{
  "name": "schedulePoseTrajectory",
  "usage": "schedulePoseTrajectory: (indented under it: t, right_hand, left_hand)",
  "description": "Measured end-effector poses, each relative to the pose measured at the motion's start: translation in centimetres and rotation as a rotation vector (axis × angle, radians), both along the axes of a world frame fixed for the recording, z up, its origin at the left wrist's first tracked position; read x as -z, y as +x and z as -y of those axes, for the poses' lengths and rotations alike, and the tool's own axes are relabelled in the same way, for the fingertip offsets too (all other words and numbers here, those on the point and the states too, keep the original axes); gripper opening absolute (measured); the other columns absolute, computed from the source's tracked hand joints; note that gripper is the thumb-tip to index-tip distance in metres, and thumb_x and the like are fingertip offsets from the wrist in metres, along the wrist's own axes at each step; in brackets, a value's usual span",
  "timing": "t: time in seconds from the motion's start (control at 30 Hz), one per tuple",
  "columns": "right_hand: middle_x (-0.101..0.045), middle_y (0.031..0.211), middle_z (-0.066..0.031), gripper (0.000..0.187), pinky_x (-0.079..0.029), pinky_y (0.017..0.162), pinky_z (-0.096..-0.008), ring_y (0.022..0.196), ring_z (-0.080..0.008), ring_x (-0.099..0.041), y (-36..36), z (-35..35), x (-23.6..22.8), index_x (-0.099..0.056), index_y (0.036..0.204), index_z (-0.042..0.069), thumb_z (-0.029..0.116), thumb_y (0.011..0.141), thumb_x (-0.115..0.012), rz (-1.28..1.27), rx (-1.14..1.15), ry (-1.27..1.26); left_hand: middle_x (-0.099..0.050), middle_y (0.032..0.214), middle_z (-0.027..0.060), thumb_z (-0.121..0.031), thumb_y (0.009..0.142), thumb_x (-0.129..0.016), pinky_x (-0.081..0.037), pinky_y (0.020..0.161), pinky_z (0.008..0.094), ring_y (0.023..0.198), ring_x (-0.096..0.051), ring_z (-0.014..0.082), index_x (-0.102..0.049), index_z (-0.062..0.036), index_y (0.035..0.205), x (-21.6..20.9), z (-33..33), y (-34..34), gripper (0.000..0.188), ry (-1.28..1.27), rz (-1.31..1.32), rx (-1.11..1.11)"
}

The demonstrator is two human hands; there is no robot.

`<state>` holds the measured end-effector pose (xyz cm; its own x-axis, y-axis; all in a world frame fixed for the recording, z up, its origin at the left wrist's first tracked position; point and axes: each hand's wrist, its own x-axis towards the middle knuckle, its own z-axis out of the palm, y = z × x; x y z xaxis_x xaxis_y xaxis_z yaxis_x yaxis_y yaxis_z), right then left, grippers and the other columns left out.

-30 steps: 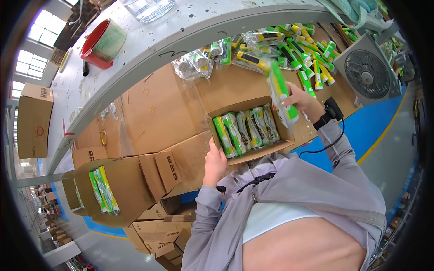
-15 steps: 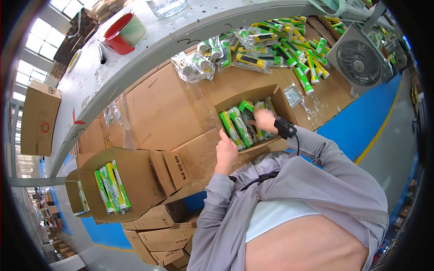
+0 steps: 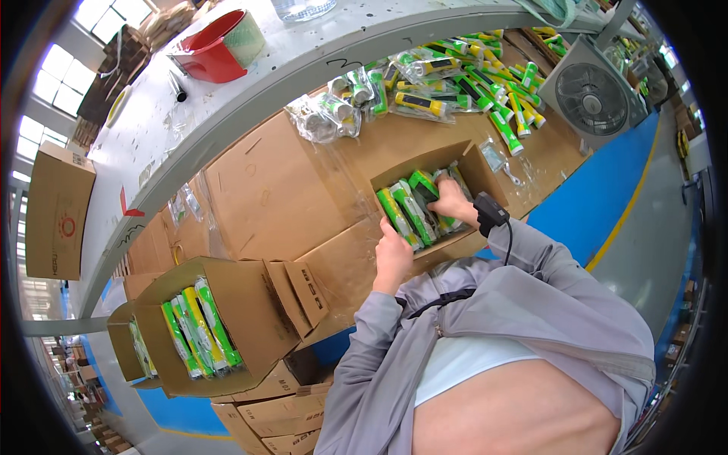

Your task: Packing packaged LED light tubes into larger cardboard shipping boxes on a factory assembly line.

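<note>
An open cardboard box [image 3: 478,171] on the bench holds several green-and-yellow bagged flashlights [image 3: 402,216] lined up side by side. My right hand [image 3: 453,203] reaches into it from the right, thumb and fingers closed about a green bagged flashlight [image 3: 423,184] that sits higher than its neighbours. The fingertips are partly hidden among the packages. Along the box's near left corner, my left hand [image 3: 393,256] grips the cardboard wall, with a finger over the rim beside the leftmost flashlight.
A heap of flashlights [image 3: 485,83] lies at the back, near a grey fan [image 3: 591,97]. Another open box [image 3: 250,311] with flashlights stands at left. Overhead, a white shelf [image 3: 250,83] carries a red tape dispenser [image 3: 216,57]. A small clear packet [image 3: 491,157] lies right of the box.
The view has shifted slightly. Both hands stay at the same box, the left on its wall and the right inside; the raised green flashlight has tilted a little.
</note>
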<state>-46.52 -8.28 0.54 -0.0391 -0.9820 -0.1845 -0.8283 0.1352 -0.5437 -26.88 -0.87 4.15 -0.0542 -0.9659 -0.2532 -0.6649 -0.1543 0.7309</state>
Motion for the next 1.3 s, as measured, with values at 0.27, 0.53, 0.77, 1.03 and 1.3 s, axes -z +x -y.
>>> schedulePoseTrajectory:
  t: [0.27, 0.53, 0.77, 1.03, 1.3]
  right_hand:
    - [-0.062, 0.086, -0.0253, 0.051, -0.048, 0.076, -0.0395, 0.082, -0.0371, -0.061, -0.5, 1.3, 0.5, -0.062, 0.082, -0.007, 0.032, 0.054, -0.077, -0.105, -0.087, 0.127]
    - [-0.066, 0.085, -0.0143, 0.051, -0.049, 0.071, -0.0323, 0.075, -0.0236, -0.062, -1.7, 1.7, 0.2, -0.067, 0.09, -0.002, 0.026, 0.051, -0.083, 0.289, 0.132, 0.355]
    - [-0.064, 0.09, -0.0165, 0.044, -0.047, 0.07, -0.0331, 0.079, -0.0208, -0.06, -1.1, 0.6, 1.2, -0.06, 0.098, -0.007, 0.024, 0.069, -0.073, 0.865, 0.33, 0.452]
    - [-0.06, 0.07, -0.027, 0.039, -0.048, 0.062, -0.0463, 0.067, -0.0435, -0.059, -0.1, -0.9, -3.7, -0.057, 0.083, -0.008, 0.03, 0.077, -0.062, -0.15, -0.293, 0.116]
    - [-0.06, 0.071, -0.0253, 0.041, -0.049, 0.064, -0.0438, 0.071, -0.0393, -0.061, -0.2, -2.3, -1.6, -0.052, 0.088, -0.008, 0.032, 0.082, -0.061, -0.115, -0.395, 0.064]
  left_hand:
    - [-0.061, 0.08, 0.0279, -0.006, 0.08, -0.047, -0.047, 0.069, 0.0532, 0.073, -0.06, 0.0451, -0.024, 0.0035, 0.13, 0.0, -0.1, 0.3, 0.055, -0.024, -0.019, 0.048]
    - [-0.06, 0.078, 0.0303, -0.009, 0.084, -0.047, -0.046, 0.067, 0.0535, 0.072, -0.058, 0.0468, -0.025, 0.0076, 0.127, -0.1, 0.0, 0.7, 0.051, -0.025, -0.05, 0.058]
    - [-0.06, 0.078, 0.0305, -0.009, 0.085, -0.046, -0.045, 0.066, 0.0541, 0.072, -0.058, 0.0472, -0.025, 0.0078, 0.127, -0.4, 0.0, 0.6, 0.05, -0.019, -0.05, 0.065]
    - [-0.059, 0.079, 0.0316, -0.008, 0.086, -0.046, -0.045, 0.066, 0.054, 0.073, -0.058, 0.0476, -0.026, 0.0065, 0.127, -0.7, -0.1, 0.9, 0.048, -0.001, -0.058, 0.035]
    - [-0.061, 0.078, 0.0292, -0.009, 0.084, -0.046, -0.046, 0.067, 0.0545, 0.073, -0.059, 0.0462, -0.022, 0.0029, 0.131, -0.1, -0.3, 0.6, 0.054, -0.015, -0.021, 0.04]
